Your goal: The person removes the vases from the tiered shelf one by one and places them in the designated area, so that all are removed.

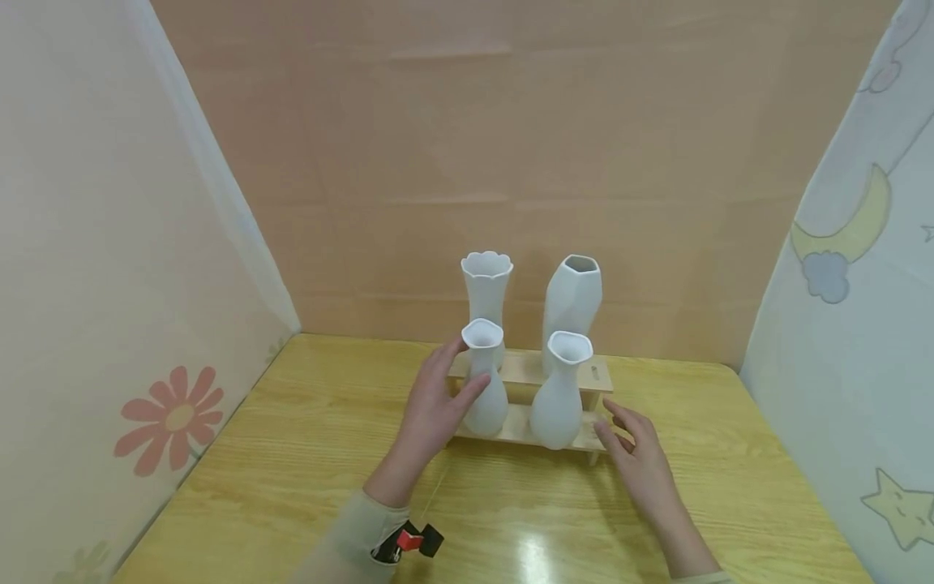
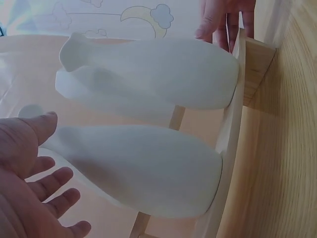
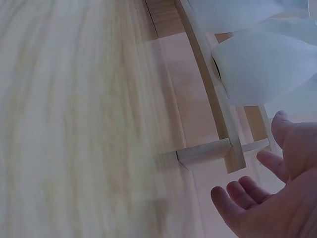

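Observation:
Two white vases with narrow necks stand on the lower step of a small wooden stand (image 1: 514,425): the front left vase (image 1: 487,405) and the front right vase (image 1: 558,414). My left hand (image 1: 436,405) is at the neck of the front left vase, thumb in front and fingers spread along its left side. The left wrist view shows these fingers apart, not wrapped round the vase (image 2: 148,168). Beside the stand's right end, my right hand (image 1: 642,458) has its fingers loosely bent, with nothing in them. The right wrist view shows its fingertips close to the stand's end (image 3: 234,161).
On the upper step behind stand a white vase with a scalloped rim (image 1: 487,284) and a faceted white vase (image 1: 572,304). The wooden table (image 1: 328,422) meets a peach backdrop (image 1: 409,162) and printed cloth walls on both sides.

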